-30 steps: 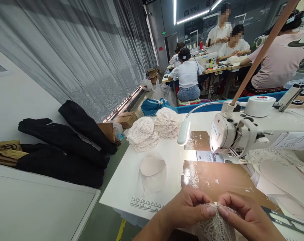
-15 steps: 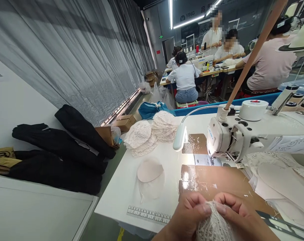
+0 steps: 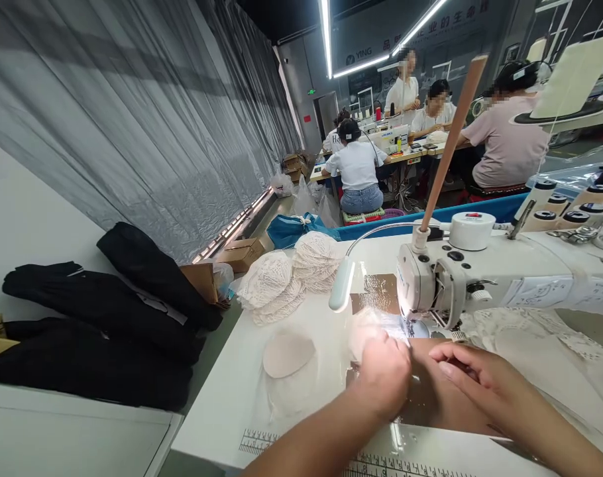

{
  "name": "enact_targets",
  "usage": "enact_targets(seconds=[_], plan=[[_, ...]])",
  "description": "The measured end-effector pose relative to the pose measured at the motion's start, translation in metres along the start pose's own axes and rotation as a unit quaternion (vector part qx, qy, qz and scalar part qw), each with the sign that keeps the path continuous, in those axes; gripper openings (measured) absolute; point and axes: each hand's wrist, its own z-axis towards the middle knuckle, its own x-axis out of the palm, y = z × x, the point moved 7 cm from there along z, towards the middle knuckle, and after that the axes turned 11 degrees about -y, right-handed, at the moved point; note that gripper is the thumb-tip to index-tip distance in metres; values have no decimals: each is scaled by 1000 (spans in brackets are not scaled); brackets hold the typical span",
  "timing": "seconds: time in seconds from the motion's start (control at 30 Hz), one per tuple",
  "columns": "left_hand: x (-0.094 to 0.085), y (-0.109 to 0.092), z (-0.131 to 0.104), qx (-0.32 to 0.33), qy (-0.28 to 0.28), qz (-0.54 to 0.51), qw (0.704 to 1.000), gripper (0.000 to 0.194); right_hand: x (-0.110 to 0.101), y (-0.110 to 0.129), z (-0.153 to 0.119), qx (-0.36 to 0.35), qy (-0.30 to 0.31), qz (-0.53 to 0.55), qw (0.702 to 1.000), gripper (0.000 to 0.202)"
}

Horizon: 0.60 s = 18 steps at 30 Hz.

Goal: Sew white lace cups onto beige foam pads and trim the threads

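Observation:
My left hand (image 3: 387, 372) is closed on the near edge of a white lace piece (image 3: 365, 331), which lies beside the needle area of a white sewing machine (image 3: 431, 285). Glare from the lamp washes out part of the lace. To the right, my right hand (image 3: 473, 374) hovers near the brown-covered sewing surface (image 3: 425, 411) with its fingers curled and thumb close to the index finger; whatever it may hold is hidden. A beige oval cup piece (image 3: 287, 354) with sheer fabric rests on the white table left of my left hand.
Stacked lace pieces (image 3: 269, 281) lie at the table's far left. A lamp (image 3: 341, 286) on a bent neck hangs over the table. Printed ruler markings (image 3: 256, 440) run along the front. Thread cones (image 3: 554, 205) stand behind the machine. Several people work at tables beyond.
Both hands have moved forward and apart. The lace, earlier held between both hands near the table's front, is now by the machine needle under my left hand. The view has shifted slightly.

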Motion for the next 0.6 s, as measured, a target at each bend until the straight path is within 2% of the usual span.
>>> enact_targets(seconds=[0.07,0.13,0.2,0.27,0.33,0.4,0.43,0.5,0.6], plan=[[28,-17,-6,15,22,17,1000,17,5,4,10,-38,11,-73,997,30],[40,-31,-13,46,60,75,994,14,13,10,14,-74,15,-122,990,33],[34,-39,-17,75,91,127,985,16,24,16,12,-108,27,-158,981,37],[17,-38,-15,78,111,127,983,16,34,16,8,-136,34,-206,968,37],[0,-30,-9,61,144,72,985,12,40,13,4,-168,25,-261,950,35],[-9,-20,-4,50,192,-13,980,18,44,7,1,-206,9,-302,931,37],[-11,-15,-2,51,198,-46,978,21,45,4,0,-223,-1,-320,921,39],[-10,-5,2,66,174,-60,981,24,46,-2,-1,-254,-24,-356,899,47],[2,4,1,109,114,-11,987,25,46,-5,0,-273,-86,-406,868,57]])
